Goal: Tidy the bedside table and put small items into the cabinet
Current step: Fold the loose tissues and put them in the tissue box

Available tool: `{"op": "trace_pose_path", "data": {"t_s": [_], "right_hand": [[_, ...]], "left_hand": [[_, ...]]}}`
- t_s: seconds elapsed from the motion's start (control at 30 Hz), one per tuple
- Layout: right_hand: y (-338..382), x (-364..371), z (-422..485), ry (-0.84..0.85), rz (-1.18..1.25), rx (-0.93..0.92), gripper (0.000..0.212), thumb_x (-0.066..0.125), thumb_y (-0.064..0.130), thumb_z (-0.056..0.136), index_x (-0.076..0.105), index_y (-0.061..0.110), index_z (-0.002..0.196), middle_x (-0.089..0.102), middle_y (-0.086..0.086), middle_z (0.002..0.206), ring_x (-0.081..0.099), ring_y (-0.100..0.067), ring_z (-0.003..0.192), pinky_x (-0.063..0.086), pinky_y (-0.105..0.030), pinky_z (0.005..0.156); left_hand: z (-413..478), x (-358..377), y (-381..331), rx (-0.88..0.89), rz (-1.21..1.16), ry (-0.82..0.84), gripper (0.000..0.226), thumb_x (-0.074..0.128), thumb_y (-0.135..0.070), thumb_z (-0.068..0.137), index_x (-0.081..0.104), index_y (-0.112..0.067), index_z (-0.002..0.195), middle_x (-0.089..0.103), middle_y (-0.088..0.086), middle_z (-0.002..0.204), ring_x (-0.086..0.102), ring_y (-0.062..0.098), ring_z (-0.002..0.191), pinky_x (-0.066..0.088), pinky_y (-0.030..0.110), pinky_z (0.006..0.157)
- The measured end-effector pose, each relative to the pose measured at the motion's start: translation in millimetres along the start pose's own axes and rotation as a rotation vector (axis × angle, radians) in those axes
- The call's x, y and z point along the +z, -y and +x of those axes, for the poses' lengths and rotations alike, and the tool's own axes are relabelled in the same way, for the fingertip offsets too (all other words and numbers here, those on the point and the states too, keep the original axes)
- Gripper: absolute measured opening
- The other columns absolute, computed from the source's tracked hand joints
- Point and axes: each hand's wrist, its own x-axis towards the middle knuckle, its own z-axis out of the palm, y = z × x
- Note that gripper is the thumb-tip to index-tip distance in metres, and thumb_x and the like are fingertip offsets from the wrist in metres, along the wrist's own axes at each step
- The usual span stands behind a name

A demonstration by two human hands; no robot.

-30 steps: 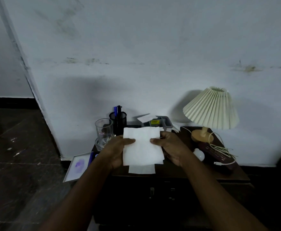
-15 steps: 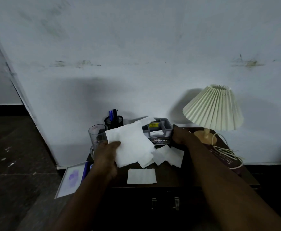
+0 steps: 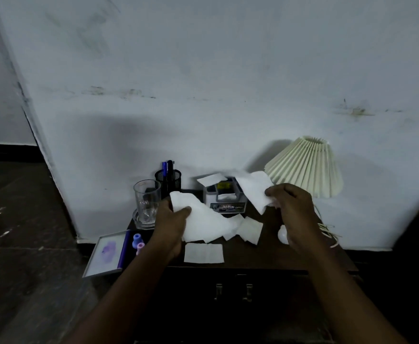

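Bedside table [image 3: 258, 256] against stained white wall [image 3: 228, 95]; left hand [image 3: 171, 227] and right hand [image 3: 293, 207] each grip tissue [image 3: 203, 219].

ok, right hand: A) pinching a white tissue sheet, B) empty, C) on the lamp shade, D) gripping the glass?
A: the right hand pinches a white tissue sheet held up just left of the lamp shade; the glass stands apart, on the table's far left.

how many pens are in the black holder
2: a blue pen on the left, a black pen beside it, in the mesh holder; shorter ones may be hidden.
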Motion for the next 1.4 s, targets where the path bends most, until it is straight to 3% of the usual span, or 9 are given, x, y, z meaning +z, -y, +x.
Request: {"op": "trace_pose_path", "data": {"t_s": [0.13,0.37,0.53,0.73,0.87,1.0,1.2,1.3,1.4], "right_hand": [[22.9,3.4,-31.8,0.141,0.625,0.181,0.035,0.053,0.018,0.103,0.071,0.009,0.074,0.073,-0.003,0.081,0.074,-0.018,0.088,0.062,-0.034,0.067],[4.5,4.8,-64.3,0.159,-0.744,-0.611,0.043,0.052,0.038,0.103,0.058,0.018,0.066,0.055,0.005,0.060,0.054,-0.012,0.062,0.032,-0.027,0.055],[-6.8,15.5,-77.6,-0.111,-1.013,-0.830,0.027,0.056,0.019,0.099,0.069,0.008,0.077,0.068,-0.007,0.077,0.063,-0.021,0.070,0.045,-0.028,0.067],[-12.0,31.9,-75.9,0.004,-1.142,-0.994,0.027,0.065,0.012,0.087,0.060,0.013,0.060,0.062,-0.005,0.064,0.057,-0.024,0.060,0.052,-0.040,0.064],[-16.1,40.0,-71.8,0.122,-1.065,-0.875,0.036,0.055,0.028,0.099,0.061,0.014,0.067,0.062,-0.003,0.068,0.055,-0.023,0.065,0.048,-0.043,0.071],[-17.8,40.4,-63.2,0.159,-0.996,-0.837,0.036,0.057,0.030,0.100,0.062,0.013,0.068,0.063,-0.003,0.068,0.055,-0.022,0.064,0.047,-0.044,0.069],[-13.6,39.1,-62.2,0.213,-0.884,-0.708,0.029,0.055,0.032,0.100,0.058,0.017,0.076,0.061,0.002,0.070,0.054,-0.014,0.063,0.046,-0.034,0.060],[-14.0,36.5,-58.5,0.186,-0.681,-0.502,0.008,0.064,0.018,0.096,0.061,0.019,0.089,0.065,0.007,0.080,0.061,-0.008,0.073,0.049,-0.026,0.064],[-12.9,31.1,-51.9,0.119,-0.346,-0.208,0.018,0.075,0.013,0.092,0.064,0.025,0.101,0.070,0.013,0.090,0.067,0.000,0.085,0.048,-0.009,0.065]], "left_hand": [[-18.6,8.7,-6.0,-0.103,-0.072,0.177,0.028,0.066,-0.003,0.096,0.065,-0.010,0.123,0.074,0.017,0.117,0.071,0.039,0.104,0.056,0.065,0.088],[-37.6,24.0,-8.0,-0.081,-0.165,0.400,0.021,0.066,-0.009,0.093,0.083,-0.022,0.093,0.079,0.010,0.103,0.078,0.028,0.085,0.060,0.049,0.071],[-43.5,33.2,1.4,-0.116,-0.265,0.351,0.025,0.067,-0.012,0.095,0.071,-0.013,0.120,0.077,0.014,0.114,0.077,0.032,0.091,0.061,0.044,0.065],[-47.4,41.7,5.0,-0.136,-0.314,0.313,0.025,0.059,-0.016,0.101,0.068,-0.014,0.124,0.076,0.015,0.115,0.076,0.031,0.090,0.059,0.047,0.073],[-51.9,45.7,5.2,-0.143,-0.330,0.334,0.031,0.055,-0.020,0.103,0.067,-0.011,0.130,0.073,0.018,0.123,0.073,0.030,0.095,0.058,0.038,0.070],[-54.5,46.4,1.2,-0.183,-0.338,0.387,0.042,0.058,-0.034,0.101,0.066,-0.007,0.133,0.070,0.020,0.127,0.069,0.035,0.113,0.055,0.049,0.095],[-47.2,48.3,7.8,-0.153,-0.319,0.383,0.041,0.063,-0.022,0.099,0.063,-0.003,0.135,0.067,0.023,0.131,0.062,0.041,0.122,0.053,0.051,0.095],[-44.4,49.2,9.7,-0.125,-0.332,0.401,0.045,0.068,-0.026,0.093,0.065,-0.003,0.132,0.068,0.023,0.130,0.066,0.038,0.115,0.048,0.059,0.105],[-43.5,49.1,10.5,-0.107,-0.358,0.459,0.042,0.073,-0.027,0.087,0.072,-0.007,0.124,0.071,0.020,0.125,0.071,0.035,0.109,0.057,0.058,0.094]]}}
